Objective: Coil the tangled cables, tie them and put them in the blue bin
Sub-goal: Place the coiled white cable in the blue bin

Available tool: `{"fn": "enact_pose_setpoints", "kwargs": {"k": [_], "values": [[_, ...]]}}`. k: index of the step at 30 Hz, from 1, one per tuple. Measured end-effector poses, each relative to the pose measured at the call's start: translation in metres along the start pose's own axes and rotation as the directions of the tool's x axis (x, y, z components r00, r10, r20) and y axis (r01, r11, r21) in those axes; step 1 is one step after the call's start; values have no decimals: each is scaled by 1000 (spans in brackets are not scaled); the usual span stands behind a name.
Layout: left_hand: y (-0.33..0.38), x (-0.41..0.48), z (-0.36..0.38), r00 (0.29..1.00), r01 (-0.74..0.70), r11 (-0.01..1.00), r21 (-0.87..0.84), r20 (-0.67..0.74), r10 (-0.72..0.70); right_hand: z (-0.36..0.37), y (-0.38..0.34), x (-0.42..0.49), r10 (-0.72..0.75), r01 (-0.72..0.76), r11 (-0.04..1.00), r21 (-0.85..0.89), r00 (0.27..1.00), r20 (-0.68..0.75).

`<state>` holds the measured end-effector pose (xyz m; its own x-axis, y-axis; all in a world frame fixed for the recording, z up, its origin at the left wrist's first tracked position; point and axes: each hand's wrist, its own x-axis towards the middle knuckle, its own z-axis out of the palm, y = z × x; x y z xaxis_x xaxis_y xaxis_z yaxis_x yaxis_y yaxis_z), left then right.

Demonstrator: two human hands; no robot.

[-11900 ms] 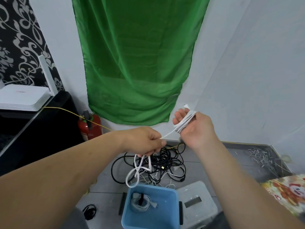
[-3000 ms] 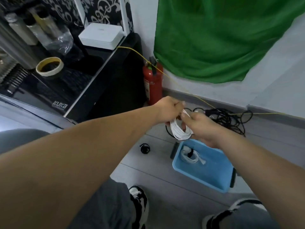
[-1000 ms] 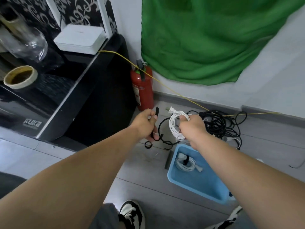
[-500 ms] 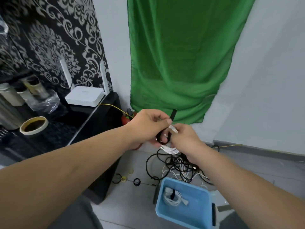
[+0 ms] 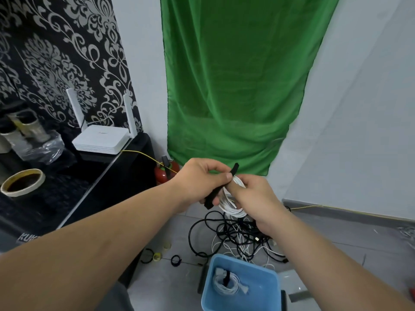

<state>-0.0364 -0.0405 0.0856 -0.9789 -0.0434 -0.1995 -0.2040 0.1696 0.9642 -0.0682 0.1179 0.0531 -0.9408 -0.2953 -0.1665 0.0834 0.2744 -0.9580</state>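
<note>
White cable coil (image 5: 231, 206), a single bundle of thin round loops, hangs in the air between two bare hands, above the floor and not in the bin. One left hand (image 5: 202, 180) pinches one flat black strap (image 5: 221, 187) between thumb and curled fingers; the strap runs slantwise, its upper end poking out above the thumb and its lower end below the palm, right against the coil. One right hand (image 5: 253, 196) grips the coil from the right with its fingers wrapped round the loops. Below them on the grey tiled floor lies one loose tangle of black and white cables (image 5: 238, 236); how many cables it holds cannot be counted. Just in front of the tangle stands one blue plastic bin (image 5: 242, 261), and in it lies one second white coil (image 5: 226, 283), bound by a black tie. Left of the bin, two small black loops (image 5: 175, 259) and two small yellowish rings (image 5: 157, 257) lie on the tiles. One red fire extinguisher (image 5: 165, 173) stands by the wall under one green cloth (image 5: 235, 86). On the black cabinet (image 5: 116, 182) sit one white router (image 5: 101, 140) with two upright antennas and one roll of tape (image 5: 22, 181)
</note>
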Motion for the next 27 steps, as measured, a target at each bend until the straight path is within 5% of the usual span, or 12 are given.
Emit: {"fn": "enact_pose_setpoints", "kwargs": {"k": [9, 27], "values": [[-1, 13, 3, 999, -51, 999, 8, -9, 51, -12, -7, 11, 0, -29, 976, 217, 991, 136], [9, 1, 0, 990, -85, 977, 197, 131, 59, -5, -8, 10, 63, -57, 966, 254, 998, -17]]}}
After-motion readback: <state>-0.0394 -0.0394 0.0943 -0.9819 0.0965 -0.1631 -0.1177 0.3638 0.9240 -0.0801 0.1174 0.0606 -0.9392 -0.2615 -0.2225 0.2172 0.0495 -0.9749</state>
